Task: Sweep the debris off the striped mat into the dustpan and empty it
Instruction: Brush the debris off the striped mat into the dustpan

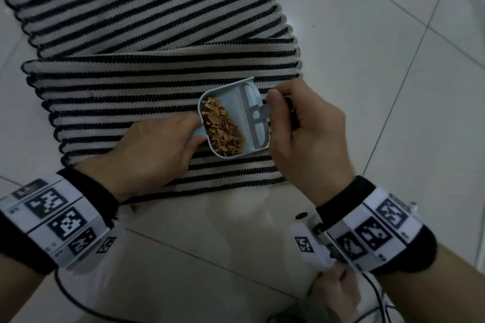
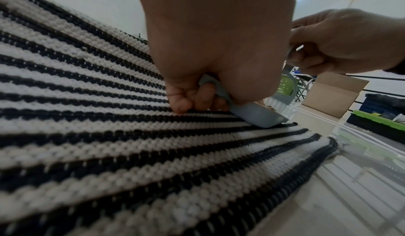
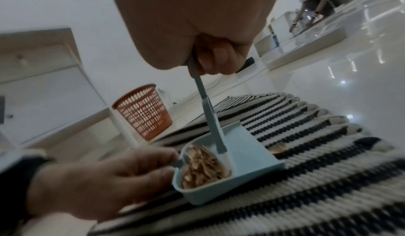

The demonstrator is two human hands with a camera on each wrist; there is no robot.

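A small light-blue dustpan (image 1: 231, 102) (image 3: 247, 154) rests on the black-and-white striped mat (image 1: 126, 92) (image 2: 87, 118) (image 3: 328, 170). Brown wood-chip debris (image 1: 220, 128) (image 3: 203, 167) is heaped at its back. My left hand (image 1: 157, 149) (image 2: 192, 99) grips the dustpan's handle. My right hand (image 1: 307, 134) (image 3: 210, 57) grips the handle of a light-blue brush (image 1: 256, 118) (image 3: 212, 118), whose head stands inside the pan next to the heap. A little brown debris (image 3: 278, 148) lies on the mat just beyond the pan's open edge.
White glossy floor tiles (image 1: 393, 60) surround the mat. An orange mesh bin (image 3: 142, 111) stands beyond the mat by white furniture (image 3: 43, 66). A cardboard box (image 2: 335, 94) and green crates (image 2: 377, 123) sit to the right. Another person (image 3: 317, 2) crouches far off. Cables (image 1: 78, 301) trail near me.
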